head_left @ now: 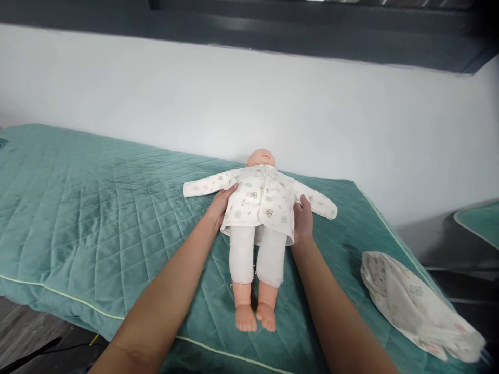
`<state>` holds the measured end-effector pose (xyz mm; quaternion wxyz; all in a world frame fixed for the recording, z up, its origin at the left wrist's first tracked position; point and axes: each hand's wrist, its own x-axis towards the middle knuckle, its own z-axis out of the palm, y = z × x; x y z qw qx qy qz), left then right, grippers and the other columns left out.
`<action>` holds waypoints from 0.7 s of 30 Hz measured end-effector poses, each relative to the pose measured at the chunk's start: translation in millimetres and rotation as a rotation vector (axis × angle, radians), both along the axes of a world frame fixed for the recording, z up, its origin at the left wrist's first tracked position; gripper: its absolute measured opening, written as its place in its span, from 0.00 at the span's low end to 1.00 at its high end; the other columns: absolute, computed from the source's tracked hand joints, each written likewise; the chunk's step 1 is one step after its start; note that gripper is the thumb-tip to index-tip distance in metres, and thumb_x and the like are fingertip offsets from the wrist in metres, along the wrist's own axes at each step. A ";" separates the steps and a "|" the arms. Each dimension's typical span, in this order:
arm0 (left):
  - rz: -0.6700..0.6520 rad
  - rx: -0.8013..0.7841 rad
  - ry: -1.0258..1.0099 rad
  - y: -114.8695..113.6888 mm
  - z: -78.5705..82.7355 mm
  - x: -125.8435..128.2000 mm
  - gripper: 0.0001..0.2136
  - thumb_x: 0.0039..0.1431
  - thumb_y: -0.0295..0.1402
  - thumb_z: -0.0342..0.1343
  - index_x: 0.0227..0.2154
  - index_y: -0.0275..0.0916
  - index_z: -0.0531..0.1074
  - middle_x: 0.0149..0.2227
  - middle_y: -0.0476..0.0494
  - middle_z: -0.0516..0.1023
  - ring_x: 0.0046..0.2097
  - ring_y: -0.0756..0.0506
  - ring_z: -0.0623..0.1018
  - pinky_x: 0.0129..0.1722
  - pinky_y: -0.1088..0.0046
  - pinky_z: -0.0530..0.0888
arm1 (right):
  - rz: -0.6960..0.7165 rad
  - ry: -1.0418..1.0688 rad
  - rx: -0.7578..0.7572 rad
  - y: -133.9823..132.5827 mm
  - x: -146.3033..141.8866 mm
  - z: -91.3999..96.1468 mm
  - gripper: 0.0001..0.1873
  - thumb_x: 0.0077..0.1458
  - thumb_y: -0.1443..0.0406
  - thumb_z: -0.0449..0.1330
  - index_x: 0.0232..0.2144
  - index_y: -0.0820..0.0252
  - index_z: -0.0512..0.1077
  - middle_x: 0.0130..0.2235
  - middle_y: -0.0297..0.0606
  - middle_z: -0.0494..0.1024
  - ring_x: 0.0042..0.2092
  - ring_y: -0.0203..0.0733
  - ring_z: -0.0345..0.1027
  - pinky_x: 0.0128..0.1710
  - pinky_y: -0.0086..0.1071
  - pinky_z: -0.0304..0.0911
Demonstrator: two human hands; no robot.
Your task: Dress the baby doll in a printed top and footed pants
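Note:
A baby doll (244, 254) lies on its back on a green quilted bedcover (117, 218), feet toward me. It wears a white printed jacket (259, 200), closed at the front, with both sleeves stretched out sideways. White cloth covers its legs down to the shins, and the feet are bare. My left hand (223, 205) grips the doll's side just under one sleeve, thumb on the jacket. On the other side my right hand (303, 221) holds the doll below the other sleeve, its thumb pointing up. The fingers of both hands are partly hidden beneath the doll.
A crumpled white printed cloth (417, 306) lies on the bed at the right. Behind the bed rises a white wall (195, 98) with a dark ledge (249, 26) above. At lower left, a black cable (42, 350) shows near the floor.

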<state>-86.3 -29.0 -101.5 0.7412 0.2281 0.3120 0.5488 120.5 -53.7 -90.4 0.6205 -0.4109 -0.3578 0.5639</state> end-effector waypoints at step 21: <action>0.045 -0.070 -0.180 1.6 6.6 -32.3 0.30 0.65 0.51 0.51 0.58 0.29 0.69 0.51 0.26 0.81 0.55 0.31 0.80 0.57 0.49 0.76 | 0.105 0.469 -0.122 7.4 22.2 -3.5 0.20 0.65 0.55 0.52 0.51 0.58 0.74 0.46 0.40 0.84 0.52 0.49 0.77 0.58 0.51 0.71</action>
